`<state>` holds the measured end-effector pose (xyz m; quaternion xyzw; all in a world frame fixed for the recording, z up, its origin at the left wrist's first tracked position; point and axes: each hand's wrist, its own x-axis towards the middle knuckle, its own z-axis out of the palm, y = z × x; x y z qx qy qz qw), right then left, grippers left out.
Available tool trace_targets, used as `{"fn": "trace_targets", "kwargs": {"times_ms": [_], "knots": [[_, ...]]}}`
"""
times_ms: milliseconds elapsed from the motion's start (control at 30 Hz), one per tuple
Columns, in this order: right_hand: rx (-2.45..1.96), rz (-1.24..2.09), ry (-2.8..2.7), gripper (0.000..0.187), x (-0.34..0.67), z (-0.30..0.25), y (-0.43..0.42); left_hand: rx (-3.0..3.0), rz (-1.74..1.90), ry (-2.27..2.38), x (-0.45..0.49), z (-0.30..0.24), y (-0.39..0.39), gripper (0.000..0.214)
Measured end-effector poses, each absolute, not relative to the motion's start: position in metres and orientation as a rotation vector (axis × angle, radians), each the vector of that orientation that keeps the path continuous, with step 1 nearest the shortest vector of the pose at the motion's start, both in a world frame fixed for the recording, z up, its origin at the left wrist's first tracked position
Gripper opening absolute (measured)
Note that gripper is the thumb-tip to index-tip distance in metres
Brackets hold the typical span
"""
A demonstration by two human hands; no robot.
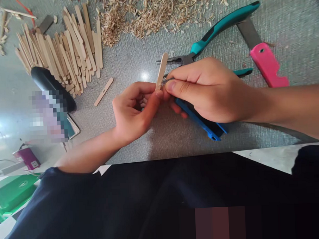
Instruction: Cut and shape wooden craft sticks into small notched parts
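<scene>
My left hand (134,108) is closed, pinching the lower end of a thin wooden craft stick (161,70) that stands nearly upright. My right hand (208,89) is wrapped round a blue-handled knife (202,123), with its blade tip pressed against the stick near my left thumb. Both hands hover just above the grey textured mat (135,60) near its front edge.
A pile of several craft sticks (63,49) lies at the back left, one slotted stick (103,91) apart from it. Teal-handled pliers (219,27) and a pink-handled blade tool (268,63) lie behind my right hand. Wood shavings (154,10) cover the back. A black object (51,87) sits left.
</scene>
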<state>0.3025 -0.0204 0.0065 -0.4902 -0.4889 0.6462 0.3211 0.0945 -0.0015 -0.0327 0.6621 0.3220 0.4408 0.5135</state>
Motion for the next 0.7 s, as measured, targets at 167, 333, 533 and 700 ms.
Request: {"fn": "trace_targets", "kwargs": {"times_ms": [167,333,533,700], "knots": [[-1.348,1.671,-1.321,0.048,0.3006,0.0080,-0.0203,1.624,1.081,0.752,0.0947,-0.0357,-0.0017,0.011],[-1.396,1.639,-1.367,0.054,0.2994,0.0129,-0.0205,1.669,1.109,0.798,0.0946,-0.0382,-0.0051,0.014],[-1.395,1.613,-1.390,0.059,0.2982,0.0148,-0.0234,1.846,1.065,0.890,0.0900,-0.0335,-0.0072,0.013],[-1.454,1.538,-1.508,0.061,0.3001,0.0125,-0.0248,1.979,1.014,0.890,0.0882,-0.0306,-0.0038,0.019]]}}
